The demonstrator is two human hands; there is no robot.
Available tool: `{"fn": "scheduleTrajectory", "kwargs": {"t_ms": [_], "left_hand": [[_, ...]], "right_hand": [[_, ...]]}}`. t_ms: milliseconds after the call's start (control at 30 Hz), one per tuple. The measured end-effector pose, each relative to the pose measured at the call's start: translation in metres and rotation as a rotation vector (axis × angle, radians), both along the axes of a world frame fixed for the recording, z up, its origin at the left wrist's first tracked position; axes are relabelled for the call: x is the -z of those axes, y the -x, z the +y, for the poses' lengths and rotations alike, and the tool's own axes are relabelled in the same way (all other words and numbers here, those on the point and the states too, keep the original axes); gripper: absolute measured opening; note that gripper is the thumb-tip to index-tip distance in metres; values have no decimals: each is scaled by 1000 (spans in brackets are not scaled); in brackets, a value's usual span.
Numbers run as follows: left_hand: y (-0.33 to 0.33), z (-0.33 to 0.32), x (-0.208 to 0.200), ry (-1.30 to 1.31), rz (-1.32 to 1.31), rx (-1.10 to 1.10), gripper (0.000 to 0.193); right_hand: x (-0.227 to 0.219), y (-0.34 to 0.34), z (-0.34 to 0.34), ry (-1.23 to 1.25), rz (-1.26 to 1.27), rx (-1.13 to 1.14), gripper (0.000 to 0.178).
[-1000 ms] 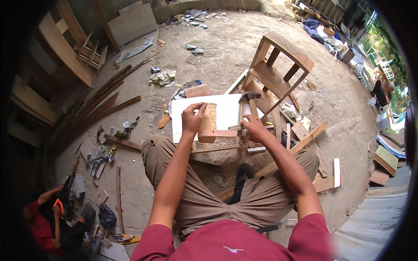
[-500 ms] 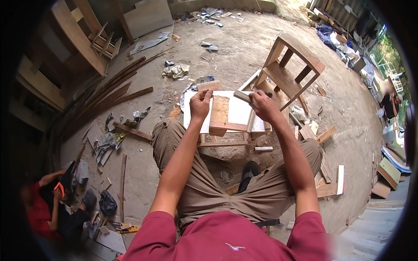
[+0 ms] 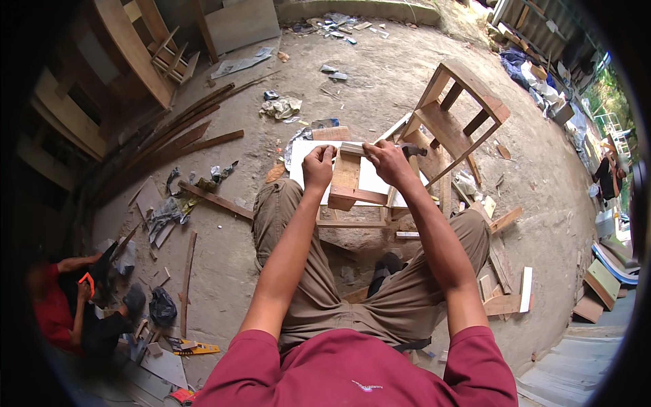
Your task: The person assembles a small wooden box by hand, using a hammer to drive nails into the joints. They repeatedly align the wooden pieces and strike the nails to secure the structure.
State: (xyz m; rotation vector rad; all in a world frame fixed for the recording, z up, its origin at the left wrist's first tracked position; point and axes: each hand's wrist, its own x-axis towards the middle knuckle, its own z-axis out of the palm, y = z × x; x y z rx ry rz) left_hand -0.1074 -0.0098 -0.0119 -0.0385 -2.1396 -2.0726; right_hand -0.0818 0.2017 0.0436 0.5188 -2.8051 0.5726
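Over a white board [image 3: 371, 180] in front of my knees, my right hand [image 3: 388, 164] is closed round one end of a short wooden strip [image 3: 351, 148]. My left hand [image 3: 318, 167] is closed in a pinch beside the strip's other end. Whatever its fingertips hold is too small to make out. Below the strip, a small wooden piece [image 3: 345, 176] with a crossbar rests on the board. The dark head of a hammer [image 3: 413, 150] shows just beyond my right hand. A wooden frame with slats, like a small chair [image 3: 444, 125], stands at the far right of the board.
Long boards [image 3: 196, 142] and crumpled plastic [image 3: 169, 216] lie to the left. At lower left a person in red [image 3: 57, 305] sits by a yellow-handled saw [image 3: 196, 348]. Offcuts [image 3: 508, 303] are scattered on the right. Another person [image 3: 608, 175] is at the far right.
My right hand has moved left with the wooden strip, bringing its free end up to my left hand. The hammer now shows more plainly. My head view has shifted slightly.
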Motion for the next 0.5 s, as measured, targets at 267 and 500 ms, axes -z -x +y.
{"fn": "scheduleTrajectory", "kwargs": {"t_ms": [267, 500], "left_hand": [[4, 3, 3, -7, -28, 20, 22], [1, 4, -2, 62, 22, -47, 23]], "right_hand": [[16, -1, 0, -37, 151, -26, 35], [14, 0, 1, -36, 133, -60, 37]]}}
